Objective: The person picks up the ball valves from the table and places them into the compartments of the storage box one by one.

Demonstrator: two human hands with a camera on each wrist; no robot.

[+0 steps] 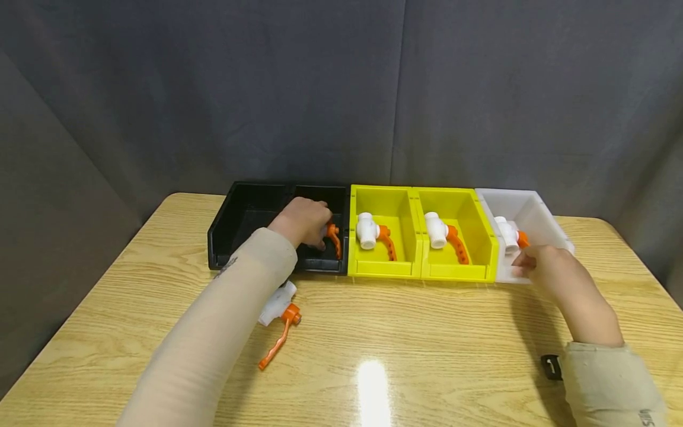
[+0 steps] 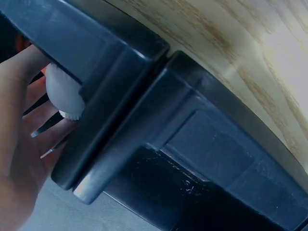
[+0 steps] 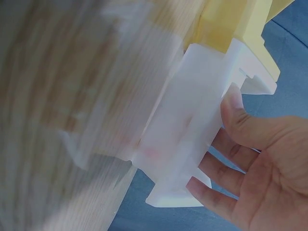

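My left hand [image 1: 305, 220] reaches down into the right-hand black bin [image 1: 320, 264]. Its fingers are around a ball valve, whose white body [image 2: 65, 91] shows between thumb and fingers in the left wrist view. The valve's orange lever [image 1: 334, 240] sticks out to the right of the hand. My right hand [image 1: 557, 273] is at the front of the white bin [image 1: 536, 207], fingers loosely bent with nothing between them. Inside that bin, a white valve with an orange lever [image 1: 509, 234] lies just beyond the fingertips.
Each of two yellow bins [image 1: 384, 270] between the hands holds a valve [image 1: 368, 231]. Another black bin [image 1: 256, 196] stands at the left end. A further valve [image 1: 277, 305] lies on the table by the left forearm. A small black item [image 1: 551, 367] lies near the right sleeve.
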